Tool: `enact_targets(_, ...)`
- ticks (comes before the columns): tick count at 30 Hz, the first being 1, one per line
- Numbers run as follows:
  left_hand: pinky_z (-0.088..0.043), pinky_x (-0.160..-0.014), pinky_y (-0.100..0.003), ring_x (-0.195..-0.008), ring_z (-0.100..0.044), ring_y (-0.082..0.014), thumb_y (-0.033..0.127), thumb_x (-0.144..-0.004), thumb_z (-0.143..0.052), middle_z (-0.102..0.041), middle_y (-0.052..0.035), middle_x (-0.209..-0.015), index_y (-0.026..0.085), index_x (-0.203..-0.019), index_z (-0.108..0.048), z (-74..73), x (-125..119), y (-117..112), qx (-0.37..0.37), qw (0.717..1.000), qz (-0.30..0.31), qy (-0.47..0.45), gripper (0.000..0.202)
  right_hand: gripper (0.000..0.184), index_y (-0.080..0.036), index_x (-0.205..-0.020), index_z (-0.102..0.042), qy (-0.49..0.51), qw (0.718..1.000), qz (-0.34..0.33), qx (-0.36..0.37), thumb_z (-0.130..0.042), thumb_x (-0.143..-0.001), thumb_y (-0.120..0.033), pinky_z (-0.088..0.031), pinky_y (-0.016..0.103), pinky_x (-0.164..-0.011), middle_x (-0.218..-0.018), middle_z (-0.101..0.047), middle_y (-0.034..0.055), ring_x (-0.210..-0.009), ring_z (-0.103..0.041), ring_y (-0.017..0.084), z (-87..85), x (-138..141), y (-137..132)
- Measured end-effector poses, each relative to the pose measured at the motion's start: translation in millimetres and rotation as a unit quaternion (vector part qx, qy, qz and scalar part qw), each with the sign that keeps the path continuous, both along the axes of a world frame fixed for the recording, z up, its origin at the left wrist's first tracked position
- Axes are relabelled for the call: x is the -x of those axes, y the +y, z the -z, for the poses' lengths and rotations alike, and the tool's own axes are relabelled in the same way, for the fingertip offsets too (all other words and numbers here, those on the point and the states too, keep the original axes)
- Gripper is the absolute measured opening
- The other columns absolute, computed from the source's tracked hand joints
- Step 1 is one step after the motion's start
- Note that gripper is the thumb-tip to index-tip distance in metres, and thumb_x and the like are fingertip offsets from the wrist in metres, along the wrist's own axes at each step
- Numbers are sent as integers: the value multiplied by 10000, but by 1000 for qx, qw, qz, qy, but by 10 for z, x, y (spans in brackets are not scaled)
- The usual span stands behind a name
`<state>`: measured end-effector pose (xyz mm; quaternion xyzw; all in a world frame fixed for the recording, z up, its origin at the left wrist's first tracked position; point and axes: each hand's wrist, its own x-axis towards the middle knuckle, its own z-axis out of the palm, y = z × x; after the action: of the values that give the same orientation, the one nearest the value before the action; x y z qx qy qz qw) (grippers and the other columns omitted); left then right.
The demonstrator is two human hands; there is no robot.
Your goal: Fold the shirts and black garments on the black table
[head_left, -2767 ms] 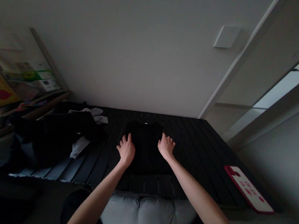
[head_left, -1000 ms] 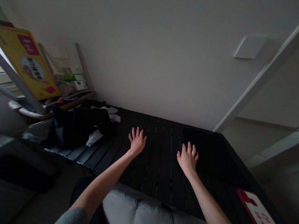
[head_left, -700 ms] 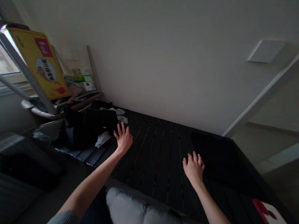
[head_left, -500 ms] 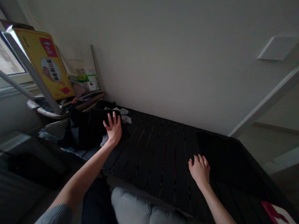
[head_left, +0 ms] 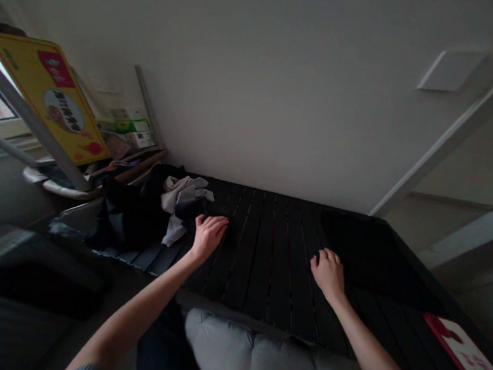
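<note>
My left hand (head_left: 209, 238) lies at the edge of a heap of black clothing (head_left: 135, 209) on a dark slatted table (head_left: 255, 273), with its fingers curled together. A crumpled whitish-grey cloth (head_left: 181, 201) sits on the heap just beyond those fingers. Whether the hand grips dark fabric is impossible to see in this dim light. My right hand (head_left: 329, 272) rests on the slats with loosely bent fingers, holding nothing. A folded dark garment (head_left: 346, 236) lies just past it, barely distinct from the table.
A red-and-white board (head_left: 460, 360) lies at the table's right corner. A grey padded cushion (head_left: 268, 361) sits at the near edge. A yellow printed board (head_left: 46, 93) and boxes (head_left: 125, 127) stand at the back left. A wall rises behind the table.
My left hand reached onto the black heap, then moved back right with its fingers curled. The whitish cloth now sits bunched higher on the heap. My right hand has barely moved.
</note>
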<state>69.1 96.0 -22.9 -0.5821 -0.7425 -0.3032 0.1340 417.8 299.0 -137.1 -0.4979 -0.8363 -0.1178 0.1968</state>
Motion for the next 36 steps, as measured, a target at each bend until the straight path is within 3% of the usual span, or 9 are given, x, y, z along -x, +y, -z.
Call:
enact_targets(4,-474,-887,-340,-1017,-667,-151,307,-957,-485,-725,-44,-1102,232,-1045,-669,166,-816,128,-15,976,203,-72,218,318,-72,-1022,-663,19,1000,5,7,-427,-912,-254,-455,386,-868,-1151,-629,209,-1086,-554,308,10,1,9)
enact_targets(9,-493,-984,-346,-1193,-581,-176,280,-914,-553,-592,-76,-1315,231,-1125,-634,214,-1268,239,17,942,297,-155,231,309,-98,-1056,-654,73,997,-18,28,-420,-903,-228,-443,388,-905,-1137,-633,183,-1086,-554,286,-49,-27,7)
enact_targets(18,-400,-1078,-487,-1293,-477,-247,179,-854,-548,-524,-104,-1372,217,-990,-651,439,-1076,46,84,947,256,-177,174,258,-185,-1075,-638,229,931,-221,180,-551,-863,-304,-424,449,-982,-1147,-658,119,-1169,-526,268,-389,392,-433)
enact_targets(21,-327,-1110,-507,-1329,-429,-257,245,-873,-538,-488,-75,-1425,233,-959,-671,397,-1037,-83,108,939,276,-174,159,257,-198,-1065,-628,265,881,-254,298,-578,-822,-265,-455,417,-946,-1113,-672,92,-1098,-581,238,-459,643,-619)
enact_targets(24,-277,-1114,-517,-1363,-372,-258,313,-928,-455,-445,-58,-1459,265,-1019,-667,258,-1045,-158,51,959,196,-198,235,152,-188,-941,-616,298,832,-296,364,-551,-841,-281,-491,339,-847,-930,-681,41,-896,-628,190,-667,788,-769)
enact_targets(27,-285,-1106,-484,-1379,-352,-253,366,-915,-508,-414,-94,-1478,288,-1316,-493,67,-1056,-131,-12,963,115,-243,409,116,-196,-894,-585,337,820,-333,320,-533,-873,-298,-486,305,-813,-868,-652,22,-840,-609,173,-1062,810,-887)
enact_targets(30,-315,-1079,-474,-1284,-472,-248,347,-853,-619,-549,-93,-1357,295,-1423,-356,-131,-1034,-23,1,951,138,-277,630,93,-216,-940,-571,364,823,-358,248,-518,-891,-274,-485,298,-823,-913,-645,27,-872,-610,175,-1515,757,-945)
enact_targets(33,-357,-1023,-479,-1087,-586,-235,299,-861,-605,-689,-44,-1053,275,-1141,-614,-290,-978,72,33,956,153,-247,281,105,-229,-979,-563,393,831,-350,184,-514,-895,-269,-498,306,-807,-917,-640,28,-858,-610,178,-1852,675,-910)
enact_targets(36,-357,-1006,-495,-1030,-585,-238,314,-862,-611,-685,-33,-950,235,-868,-643,-379,-896,98,9,975,111,-194,86,123,-232,-984,-564,440,827,-321,141,-537,-892,-309,-511,303,-766,-894,-640,24,-834,-612,180,-2015,584,-817)
